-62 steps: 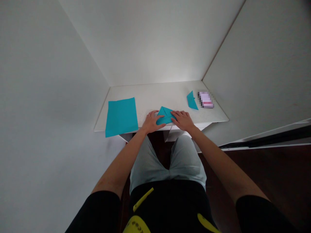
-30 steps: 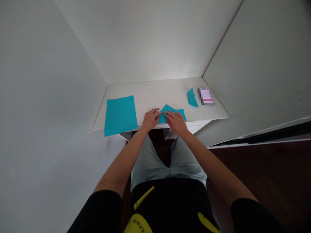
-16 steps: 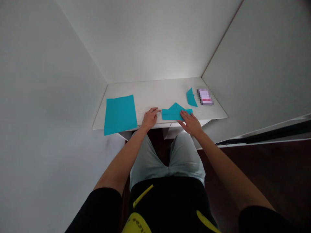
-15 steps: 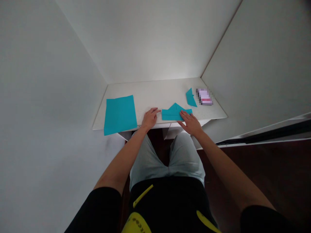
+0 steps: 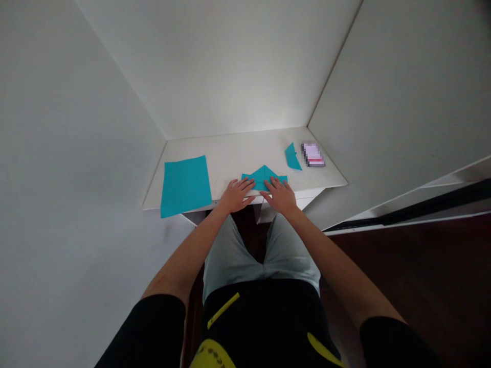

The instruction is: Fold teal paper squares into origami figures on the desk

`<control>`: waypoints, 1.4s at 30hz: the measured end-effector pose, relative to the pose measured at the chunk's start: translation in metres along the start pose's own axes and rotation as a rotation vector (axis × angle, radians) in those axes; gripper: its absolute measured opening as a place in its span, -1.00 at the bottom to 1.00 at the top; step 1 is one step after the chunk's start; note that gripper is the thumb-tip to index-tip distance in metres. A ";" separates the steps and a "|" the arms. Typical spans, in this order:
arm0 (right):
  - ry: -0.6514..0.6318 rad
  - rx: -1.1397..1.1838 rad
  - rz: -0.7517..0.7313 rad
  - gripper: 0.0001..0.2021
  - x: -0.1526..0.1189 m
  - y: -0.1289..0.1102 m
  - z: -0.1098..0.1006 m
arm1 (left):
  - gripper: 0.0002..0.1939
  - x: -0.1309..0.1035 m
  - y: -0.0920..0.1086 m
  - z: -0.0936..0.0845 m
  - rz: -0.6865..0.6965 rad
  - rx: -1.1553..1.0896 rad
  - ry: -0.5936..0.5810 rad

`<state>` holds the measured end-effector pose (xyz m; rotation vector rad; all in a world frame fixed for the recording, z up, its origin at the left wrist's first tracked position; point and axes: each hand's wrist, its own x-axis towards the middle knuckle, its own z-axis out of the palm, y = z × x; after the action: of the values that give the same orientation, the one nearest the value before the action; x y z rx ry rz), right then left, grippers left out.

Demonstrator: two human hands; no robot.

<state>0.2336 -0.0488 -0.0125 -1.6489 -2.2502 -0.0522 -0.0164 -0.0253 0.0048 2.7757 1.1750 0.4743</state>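
Note:
A blue sheet of paper folded into a strip with a triangular peak [image 5: 264, 175] lies flat near the front edge of the white table. On its left part rests my left hand [image 5: 236, 196], fingers spread and flat. My right hand [image 5: 281, 196] lies over the right part, its fingers also outstretched. Both sets of fingertips cover some of the lower strip, while the peak between them shows a centre crease. Neither hand grips the paper.
A flat blue sheet [image 5: 186, 185] lies at the left, its lower corner past the front edge of the table [image 5: 230, 151]. Towards the right are a small folded paper boat [image 5: 292, 158] and a blurred phone-like thing [image 5: 313, 154]. Walls enclose the back and sides.
My left hand has moved onto the left part of the folded paper. The paper and my right hand have shifted left. The view has also moved slightly.

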 end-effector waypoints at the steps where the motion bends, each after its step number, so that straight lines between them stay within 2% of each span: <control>1: 0.004 0.005 0.003 -0.34 0.000 -0.001 0.000 | -0.41 0.000 0.000 0.000 -0.023 -0.003 -0.005; 7: 0.015 0.043 -0.006 -0.29 -0.012 0.016 -0.003 | -0.26 -0.001 -0.002 -0.001 -0.073 0.004 -0.014; 15: -0.003 0.007 0.011 -0.25 -0.025 0.047 -0.008 | -0.22 0.002 0.001 0.001 -0.153 0.031 -0.003; 19: 0.031 0.014 0.007 -0.39 -0.030 0.051 -0.010 | -0.29 0.000 0.002 0.002 -0.191 0.025 0.030; 26: 0.042 0.015 0.067 -0.74 -0.038 0.050 -0.030 | -0.61 -0.015 0.002 -0.007 -0.186 -0.057 0.012; 28: 0.059 0.030 0.078 -0.74 -0.035 0.051 -0.037 | -0.72 -0.017 0.001 -0.011 -0.200 -0.094 0.022; 31: 0.079 0.124 0.104 -0.62 -0.027 0.056 -0.048 | -0.82 -0.016 -0.003 -0.019 -0.238 -0.259 0.084; 36: 0.133 0.548 0.163 -0.53 -0.003 0.063 -0.062 | -0.71 0.000 -0.022 -0.040 -0.408 -0.650 0.259; 39: 0.124 0.688 0.163 -0.53 0.017 0.065 -0.060 | -0.70 0.010 -0.033 -0.047 -0.434 -0.737 0.271; 42: 0.056 0.699 0.162 -0.61 0.033 0.067 -0.045 | -0.76 0.013 -0.041 -0.041 -0.481 -0.668 0.238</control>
<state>0.2986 -0.0079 0.0283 -1.3935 -1.7790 0.6429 -0.0492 0.0108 0.0387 1.8453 1.3536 0.9434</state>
